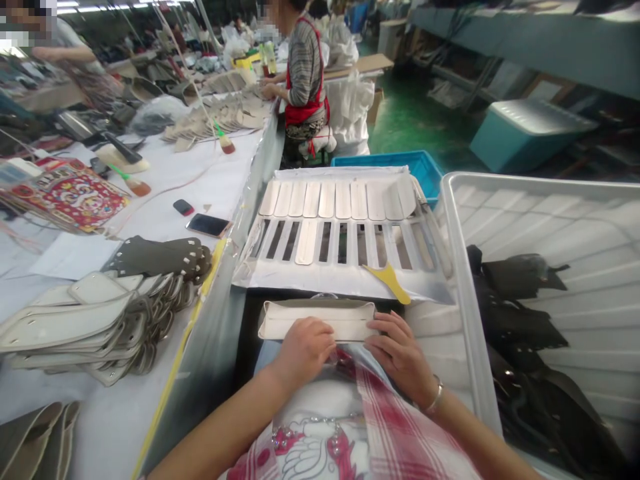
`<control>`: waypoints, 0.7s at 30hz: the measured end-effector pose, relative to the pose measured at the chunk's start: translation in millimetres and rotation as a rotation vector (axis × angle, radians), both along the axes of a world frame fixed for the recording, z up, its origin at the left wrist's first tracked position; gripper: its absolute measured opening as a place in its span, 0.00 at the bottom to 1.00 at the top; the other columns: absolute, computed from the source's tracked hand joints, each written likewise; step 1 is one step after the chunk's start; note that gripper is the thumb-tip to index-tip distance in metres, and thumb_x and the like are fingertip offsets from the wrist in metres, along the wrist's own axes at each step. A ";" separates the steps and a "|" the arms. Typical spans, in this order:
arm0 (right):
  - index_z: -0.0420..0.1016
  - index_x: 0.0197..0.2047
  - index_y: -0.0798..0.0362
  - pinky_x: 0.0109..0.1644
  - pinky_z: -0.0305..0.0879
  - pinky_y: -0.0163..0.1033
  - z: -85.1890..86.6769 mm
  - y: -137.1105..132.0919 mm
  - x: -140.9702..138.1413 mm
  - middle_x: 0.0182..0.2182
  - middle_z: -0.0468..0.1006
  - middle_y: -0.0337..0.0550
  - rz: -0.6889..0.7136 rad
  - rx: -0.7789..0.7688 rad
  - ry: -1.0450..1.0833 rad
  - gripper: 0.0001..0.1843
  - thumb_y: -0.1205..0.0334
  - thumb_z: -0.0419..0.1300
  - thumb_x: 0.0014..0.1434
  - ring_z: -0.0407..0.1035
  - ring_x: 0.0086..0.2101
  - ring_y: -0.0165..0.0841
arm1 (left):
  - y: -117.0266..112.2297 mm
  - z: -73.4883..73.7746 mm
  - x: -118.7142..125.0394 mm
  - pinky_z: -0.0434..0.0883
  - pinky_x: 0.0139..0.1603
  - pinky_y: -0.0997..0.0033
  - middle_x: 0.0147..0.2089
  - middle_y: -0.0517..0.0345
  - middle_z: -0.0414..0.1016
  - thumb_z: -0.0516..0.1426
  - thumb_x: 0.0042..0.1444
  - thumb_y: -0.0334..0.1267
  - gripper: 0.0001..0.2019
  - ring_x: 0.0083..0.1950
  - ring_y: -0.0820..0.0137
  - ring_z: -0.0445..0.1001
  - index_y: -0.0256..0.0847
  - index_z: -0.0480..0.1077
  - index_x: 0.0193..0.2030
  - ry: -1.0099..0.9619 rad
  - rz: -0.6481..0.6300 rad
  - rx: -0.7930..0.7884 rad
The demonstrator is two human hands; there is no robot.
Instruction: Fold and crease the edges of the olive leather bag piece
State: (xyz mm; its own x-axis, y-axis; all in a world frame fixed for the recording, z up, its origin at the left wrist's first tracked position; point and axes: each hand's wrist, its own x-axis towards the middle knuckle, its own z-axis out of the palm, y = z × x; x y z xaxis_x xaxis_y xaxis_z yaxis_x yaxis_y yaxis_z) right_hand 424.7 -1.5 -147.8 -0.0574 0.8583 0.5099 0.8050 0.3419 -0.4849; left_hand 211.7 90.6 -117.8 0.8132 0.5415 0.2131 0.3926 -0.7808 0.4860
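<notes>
A long cream folded leather-like piece (347,327) with folded-in ends lies across my lap, just below a slatted white crate. My left hand (307,347) has its fingers curled over the middle of its near edge, the fingertips pressed together. At the right end, my right hand (400,353) grips the piece with its fingers over the end; the thumb is hidden. Beyond, a row of flat pale strips (327,200) lies side by side on the white crate (320,275). One more strip (305,243) lies nearer, across the slats. A yellow flat plastic tool (393,281) rests on the crate's near edge.
On the left, a white-covered table (165,160) bears stacked pale and grey pieces (85,320), a phone (207,225) and glue bottles (135,183). A large bin (453,267) with dark pieces stands right. A co-worker (305,73) in a red apron sits ahead.
</notes>
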 end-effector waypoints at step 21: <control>0.74 0.35 0.48 0.61 0.50 0.53 7.7 2.1 -3.9 0.38 0.77 0.35 0.058 0.082 -0.057 0.06 0.68 0.59 0.57 0.62 0.51 0.36 | -3.6 2.7 4.2 0.65 0.46 0.64 0.43 0.58 0.74 0.57 0.57 0.37 0.05 0.44 0.67 0.68 0.42 0.71 0.39 0.058 0.094 0.012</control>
State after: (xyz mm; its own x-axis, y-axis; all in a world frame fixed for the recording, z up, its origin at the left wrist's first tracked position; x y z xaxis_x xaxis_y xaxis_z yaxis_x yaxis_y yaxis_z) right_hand 420.8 0.6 -140.1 -0.1370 0.8085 0.5724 0.8082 0.4253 -0.4073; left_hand 215.8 87.0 -115.1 0.7702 0.6135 0.1742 0.4915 -0.7451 0.4509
